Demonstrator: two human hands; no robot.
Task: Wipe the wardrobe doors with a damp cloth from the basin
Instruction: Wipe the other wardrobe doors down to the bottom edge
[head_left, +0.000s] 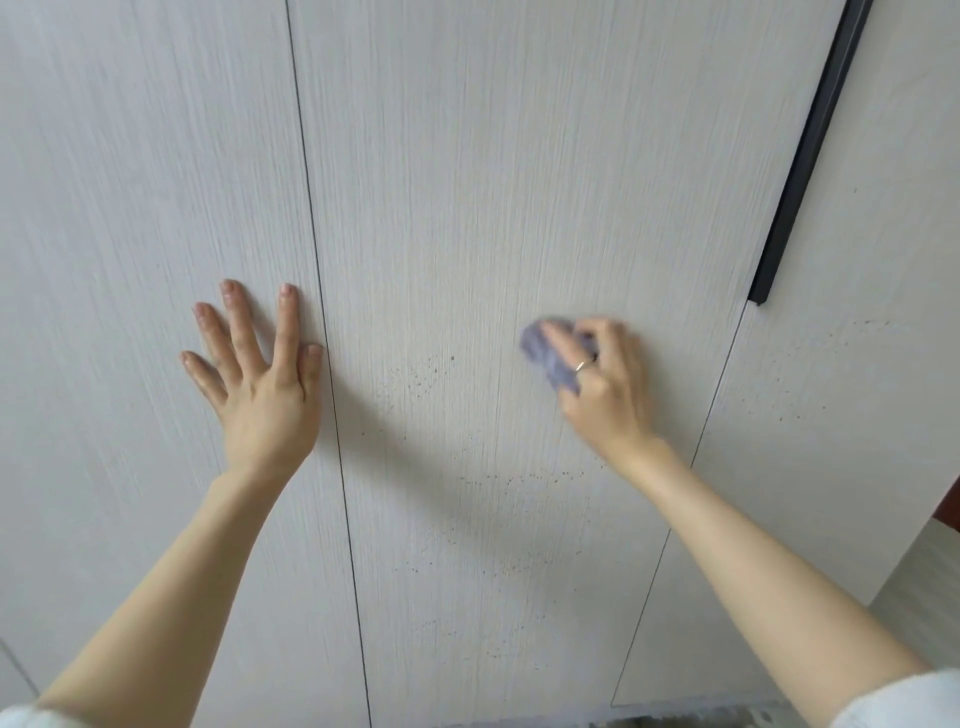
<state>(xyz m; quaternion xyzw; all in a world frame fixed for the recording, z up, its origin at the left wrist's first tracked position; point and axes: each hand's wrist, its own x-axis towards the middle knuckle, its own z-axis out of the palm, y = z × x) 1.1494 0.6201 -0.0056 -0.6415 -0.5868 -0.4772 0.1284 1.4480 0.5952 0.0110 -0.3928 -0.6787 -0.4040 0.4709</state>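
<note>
The left hand (260, 384) lies flat on the left wardrobe door (130, 260), fingers spread and straight, the thumb just beside the dark seam that parts it from the middle wardrobe door (467, 208). The right hand (605, 384) presses a bunched blue-grey cloth (545, 358) against the middle door, its grip curled round the cloth, a ring (581, 366) on one finger. The cloth is blurred. Small dark specks (415, 379) dot the middle door between and below the hands. A black handle strip (810, 156) runs down the door's right edge, above the right hand.
</note>
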